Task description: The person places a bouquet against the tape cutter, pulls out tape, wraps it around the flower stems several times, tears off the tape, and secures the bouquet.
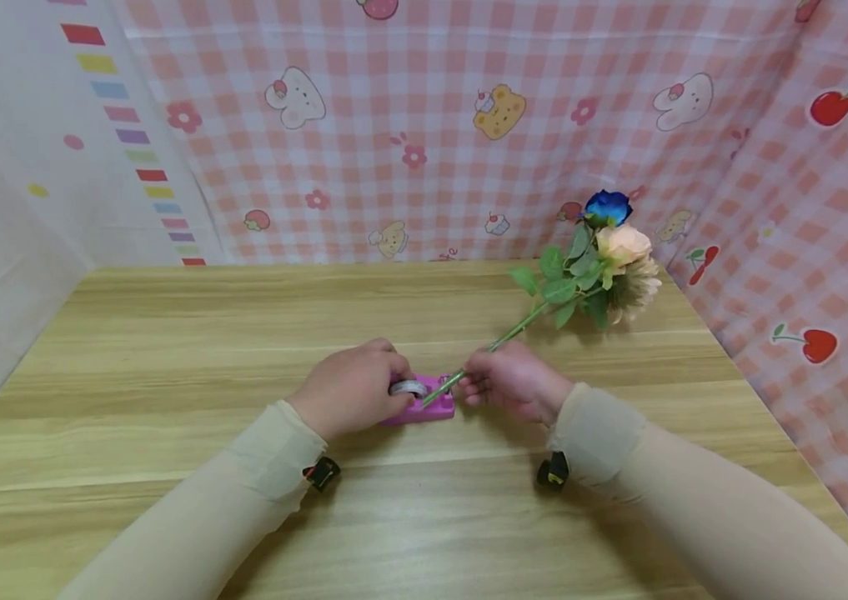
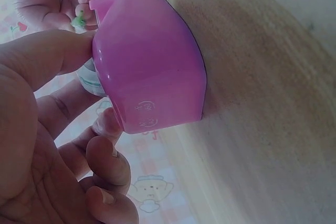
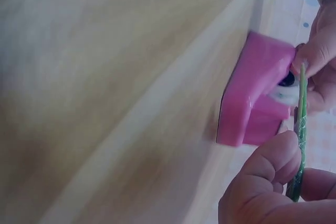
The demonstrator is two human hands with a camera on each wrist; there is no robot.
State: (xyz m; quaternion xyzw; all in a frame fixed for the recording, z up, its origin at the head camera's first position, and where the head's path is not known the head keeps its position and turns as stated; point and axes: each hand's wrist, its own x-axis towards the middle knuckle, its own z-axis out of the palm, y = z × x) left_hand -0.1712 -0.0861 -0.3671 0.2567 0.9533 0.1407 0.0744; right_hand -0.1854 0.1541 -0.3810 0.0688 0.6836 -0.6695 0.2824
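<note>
On the table stands a pink tape dispenser with a roll of tape in it. My left hand grips the dispenser by its sides, thumb and fingers around the body. Just to its right, my right hand pinches the green stems of a bunch of artificial flowers. The stems' lower ends lie over the dispenser. In the right wrist view, a shiny clear wrap shows around the stems. A blue rose, a pale peach rose and a cream flower top the bunch.
The wooden table meets a pink checked cloth at the back and another at the right. White cloth hangs at the left. Green leaves spread out below the blooms.
</note>
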